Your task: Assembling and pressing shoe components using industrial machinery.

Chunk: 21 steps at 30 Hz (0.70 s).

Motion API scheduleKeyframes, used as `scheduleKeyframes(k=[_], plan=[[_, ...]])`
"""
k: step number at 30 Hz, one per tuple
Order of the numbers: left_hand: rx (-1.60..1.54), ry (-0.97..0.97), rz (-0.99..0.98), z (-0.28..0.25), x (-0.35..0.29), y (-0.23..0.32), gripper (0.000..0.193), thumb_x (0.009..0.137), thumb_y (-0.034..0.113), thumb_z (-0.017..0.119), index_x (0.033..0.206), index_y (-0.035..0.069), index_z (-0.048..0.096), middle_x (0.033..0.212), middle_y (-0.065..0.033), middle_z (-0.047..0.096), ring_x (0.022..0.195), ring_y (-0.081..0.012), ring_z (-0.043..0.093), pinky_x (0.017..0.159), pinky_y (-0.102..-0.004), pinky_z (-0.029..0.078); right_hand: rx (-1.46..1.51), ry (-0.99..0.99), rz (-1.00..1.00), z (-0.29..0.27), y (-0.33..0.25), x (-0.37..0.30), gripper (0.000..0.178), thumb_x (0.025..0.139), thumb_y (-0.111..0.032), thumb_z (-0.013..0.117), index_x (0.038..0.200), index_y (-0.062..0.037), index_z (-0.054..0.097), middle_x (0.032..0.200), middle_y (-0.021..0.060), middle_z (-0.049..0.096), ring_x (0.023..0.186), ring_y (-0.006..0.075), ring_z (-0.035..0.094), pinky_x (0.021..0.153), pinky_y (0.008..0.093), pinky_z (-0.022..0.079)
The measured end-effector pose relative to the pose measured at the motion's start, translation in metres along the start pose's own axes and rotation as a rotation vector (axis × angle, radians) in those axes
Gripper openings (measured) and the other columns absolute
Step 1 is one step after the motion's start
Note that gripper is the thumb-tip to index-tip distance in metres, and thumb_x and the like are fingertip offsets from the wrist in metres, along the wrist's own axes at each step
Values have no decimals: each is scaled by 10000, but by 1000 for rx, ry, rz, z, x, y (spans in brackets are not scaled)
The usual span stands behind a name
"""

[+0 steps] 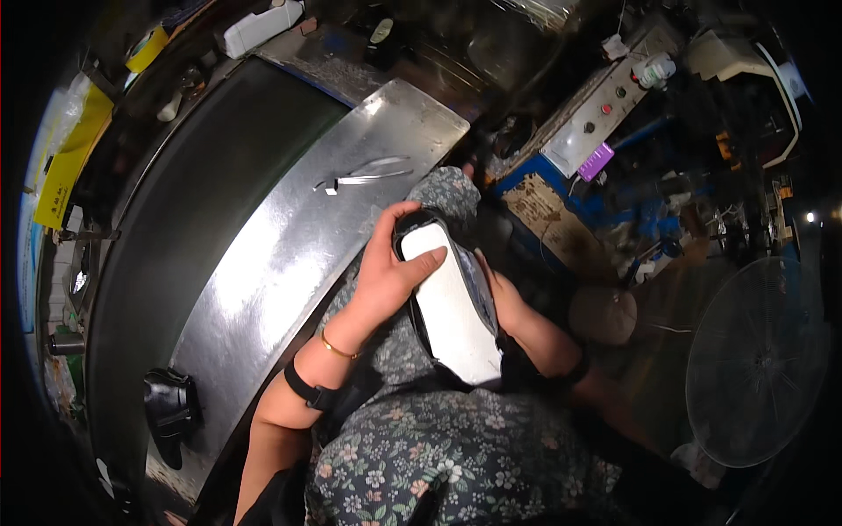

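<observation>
Above my lap I hold a black shoe upper (485,289) with its underside up; a long white insole-like piece (447,311) fills it. My left hand (396,267) grips the far left end, thumb lying on the white surface and fingers curled round the black edge. My right hand (507,302) holds the right side, its fingers partly hidden behind the upper. To the left, a shiny metal work surface (272,254) carries a thin looped strip with a white end (360,181). A black shoe or boot (171,408) sits at its near end.
A dark conveyor-like belt (210,167) curves along the metal surface's left side. At the right stand a control panel with buttons (605,110), a blue-framed machine (544,206) and a round mesh fan guard (754,364). A white plastic bottle (263,28) lies at the far left.
</observation>
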<state>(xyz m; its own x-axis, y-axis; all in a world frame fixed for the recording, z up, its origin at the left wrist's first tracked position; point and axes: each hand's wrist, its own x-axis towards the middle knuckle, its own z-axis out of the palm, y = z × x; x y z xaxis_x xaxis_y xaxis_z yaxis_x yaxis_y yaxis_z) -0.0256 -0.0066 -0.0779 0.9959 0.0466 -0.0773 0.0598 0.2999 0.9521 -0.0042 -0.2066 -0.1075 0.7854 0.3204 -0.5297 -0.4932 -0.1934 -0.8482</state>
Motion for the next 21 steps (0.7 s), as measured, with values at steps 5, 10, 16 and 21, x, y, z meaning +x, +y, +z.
scheduleKeyframes(k=[5,10,16,21], plan=[[286,37,145,-6,14,-16,611,853,46,749,1370,39,423,1125,-52,589,991,-129,565,874,-270,492,-1081,127,-509,10,-30,-3,480,1022,-302,412,1220,107,568,1032,287,676,934,457,655,890,490,510],[128,-22,-70,-7,23,-8,599,857,70,753,1358,28,426,1107,-63,601,984,-125,565,872,-264,486,-1247,224,-548,12,-41,-12,488,976,-264,539,1295,104,508,1043,301,675,925,486,648,886,510,509],[-571,-138,-150,-4,14,15,700,961,332,604,1500,-4,308,1470,-173,452,1374,-261,415,1161,-371,276,-96,-122,-205,-6,-1,-26,725,1035,-288,522,1547,37,126,1557,214,313,1435,280,322,1160,363,275],[1188,328,-13,11,-8,17,480,988,314,495,1264,-79,495,859,-289,674,754,-474,656,666,-532,530,-165,-63,-323,31,13,-17,753,1027,-291,538,1532,65,107,1512,257,360,1389,302,390,1122,372,330]])
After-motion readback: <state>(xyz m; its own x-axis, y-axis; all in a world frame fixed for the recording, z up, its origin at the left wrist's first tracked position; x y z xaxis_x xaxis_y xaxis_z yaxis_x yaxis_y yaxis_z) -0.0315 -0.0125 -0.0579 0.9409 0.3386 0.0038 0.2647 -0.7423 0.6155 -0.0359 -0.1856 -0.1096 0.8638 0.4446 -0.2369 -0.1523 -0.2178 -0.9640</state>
